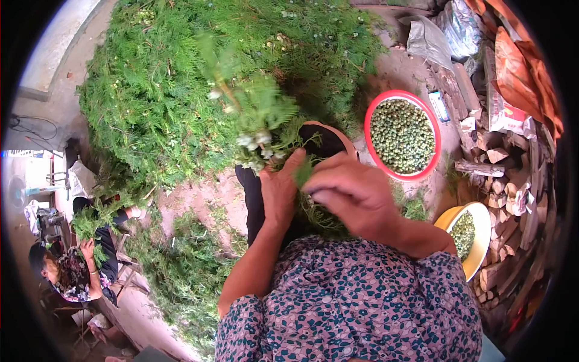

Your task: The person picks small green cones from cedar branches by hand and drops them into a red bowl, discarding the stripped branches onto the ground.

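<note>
sprig (259, 114) upper centre: feathery foliage, matt; red basin (398, 93) centre right: smooth glossy plastic; yellow bowl (481, 232) lower right: smooth, slight sheen; sleeve (362, 301) bottom: printed cloth, matt; firewood (500, 181) right edge: rough split wood; sacks (512, 60) upper right: shiny plastic; ground (205, 196): rough packed earth

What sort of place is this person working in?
Probably a rural yard used for sorting a harvest: a big heap of green sprigs lies on bare earth, a red basin holds small green buds, and split firewood is stacked alongside. The left hand grips a flowering sprig.
</note>
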{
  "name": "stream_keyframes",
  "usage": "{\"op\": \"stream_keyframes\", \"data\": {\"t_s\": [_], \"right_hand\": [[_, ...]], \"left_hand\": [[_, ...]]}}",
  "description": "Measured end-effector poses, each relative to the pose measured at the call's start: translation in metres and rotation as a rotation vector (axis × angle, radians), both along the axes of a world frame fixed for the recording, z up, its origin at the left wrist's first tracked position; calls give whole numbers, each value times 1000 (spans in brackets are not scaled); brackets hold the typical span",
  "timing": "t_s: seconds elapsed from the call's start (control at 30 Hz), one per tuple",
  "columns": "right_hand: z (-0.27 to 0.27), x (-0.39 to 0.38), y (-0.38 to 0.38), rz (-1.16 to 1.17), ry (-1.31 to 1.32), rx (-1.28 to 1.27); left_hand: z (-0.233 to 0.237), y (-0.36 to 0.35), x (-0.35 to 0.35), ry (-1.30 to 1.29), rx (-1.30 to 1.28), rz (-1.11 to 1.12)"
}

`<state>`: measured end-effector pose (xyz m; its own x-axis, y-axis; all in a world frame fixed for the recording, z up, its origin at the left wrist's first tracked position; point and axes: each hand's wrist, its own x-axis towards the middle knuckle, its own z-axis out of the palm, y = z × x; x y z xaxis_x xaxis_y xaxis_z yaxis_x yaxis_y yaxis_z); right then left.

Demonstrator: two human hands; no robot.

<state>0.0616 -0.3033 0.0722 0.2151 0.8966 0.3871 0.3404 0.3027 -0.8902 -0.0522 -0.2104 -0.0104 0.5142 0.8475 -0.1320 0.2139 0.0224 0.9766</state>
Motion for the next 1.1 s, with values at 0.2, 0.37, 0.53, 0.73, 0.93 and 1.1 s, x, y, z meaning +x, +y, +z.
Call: {"op": "stream_keyframes", "data": {"t_s": [0.2, 0.37, 0.53, 0.73, 0.93, 1.1], "right_hand": [[-62, -6, 39, -333, -132, -50], [-74, -5, 51, -267, -172, -151], [-79, 6, 57, -22, 327, -260], [-78, 11, 53, -210, 160, -348], [-96, 7, 54, -292, 220, -293], [-95, 0, 54, -371, 63, -237]], "left_hand": [[-49, 3, 6, 899, 1139, -282], [-58, 0, 9, 733, 1189, -136], [-57, 4, 10, 327, 587, -47], [19, 17, -23, 135, 213, -354], [109, 29, -35, 405, 941, -298], [198, -19, -18, 298, 885, -452]]}}
